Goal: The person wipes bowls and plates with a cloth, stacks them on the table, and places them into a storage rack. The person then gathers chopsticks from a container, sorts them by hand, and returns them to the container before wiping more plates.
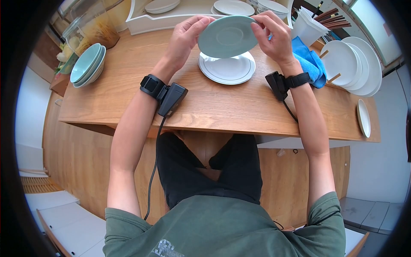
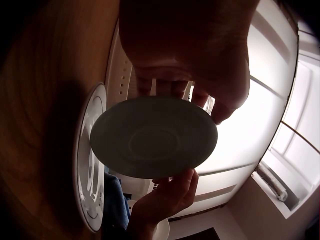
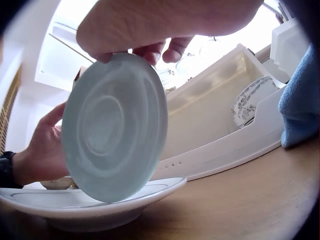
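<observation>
A pale green saucer (image 1: 227,37) is held up and tilted between both hands, over white plates (image 1: 227,76) lying on the wooden table. The left hand (image 1: 185,39) pinches its left edge, and the right hand (image 1: 275,38) pinches its right edge. The left wrist view shows one flat face of the saucer (image 2: 152,137), with white plate (image 2: 90,160) beside it. In the right wrist view the saucer (image 3: 114,127) stands nearly on edge above the white plate's rim (image 3: 165,186).
Green bowls (image 1: 89,64) are stacked at the left. A white shelf tray (image 1: 143,25) with plates stands at the back. To the right are a blue cloth (image 1: 311,64), racked white plates (image 1: 340,64), a chopstick holder (image 1: 306,26) and a small dish (image 1: 363,118) near the edge.
</observation>
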A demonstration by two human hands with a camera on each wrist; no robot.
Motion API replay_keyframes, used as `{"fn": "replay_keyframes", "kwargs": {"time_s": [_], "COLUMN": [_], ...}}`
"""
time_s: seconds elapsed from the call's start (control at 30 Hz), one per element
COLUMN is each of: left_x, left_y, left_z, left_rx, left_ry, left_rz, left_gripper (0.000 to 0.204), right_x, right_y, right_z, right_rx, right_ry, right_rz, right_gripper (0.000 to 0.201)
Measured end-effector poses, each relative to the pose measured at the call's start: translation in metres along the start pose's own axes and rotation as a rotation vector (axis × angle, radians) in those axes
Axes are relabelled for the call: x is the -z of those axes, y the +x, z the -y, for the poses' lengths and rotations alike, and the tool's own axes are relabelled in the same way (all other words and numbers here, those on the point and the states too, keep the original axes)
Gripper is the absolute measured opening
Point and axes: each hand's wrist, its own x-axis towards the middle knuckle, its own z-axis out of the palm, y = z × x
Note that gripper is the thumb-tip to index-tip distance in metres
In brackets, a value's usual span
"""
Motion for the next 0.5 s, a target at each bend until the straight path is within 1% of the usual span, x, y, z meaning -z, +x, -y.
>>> {"fn": "replay_keyframes", "kwargs": {"time_s": [0.13,0.27,0.37,0.43,0.47,0.5], "left_x": [-0.001,-0.001,0.001,-0.001,-0.002,-0.002], "left_y": [0.0,0.0,0.002,0.001,0.001,0.0], "left_z": [0.0,0.002,0.006,0.007,0.008,0.009], "left_rx": [-0.021,-0.014,0.028,0.032,0.032,0.069], "left_ry": [0.008,-0.022,0.036,0.21,0.209,0.257], "left_rz": [0.057,0.005,-0.042,-0.082,-0.083,-0.096], "left_gripper": [0.033,0.033,0.035,0.035,0.035,0.034], "right_x": [-0.002,-0.004,-0.005,-0.008,-0.01,-0.012], "right_y": [-0.002,-0.003,-0.004,-0.006,-0.008,-0.009], "right_z": [-0.002,-0.003,-0.006,-0.011,-0.013,-0.014], "right_rx": [-0.076,-0.097,-0.135,-0.125,-0.124,-0.161], "right_ry": [-0.051,-0.063,-0.07,-0.071,-0.071,-0.048], "right_rz": [0.021,0.023,0.035,0.032,0.033,0.072], "right_gripper": [0.011,0.012,0.013,0.015,0.015,0.017]}}
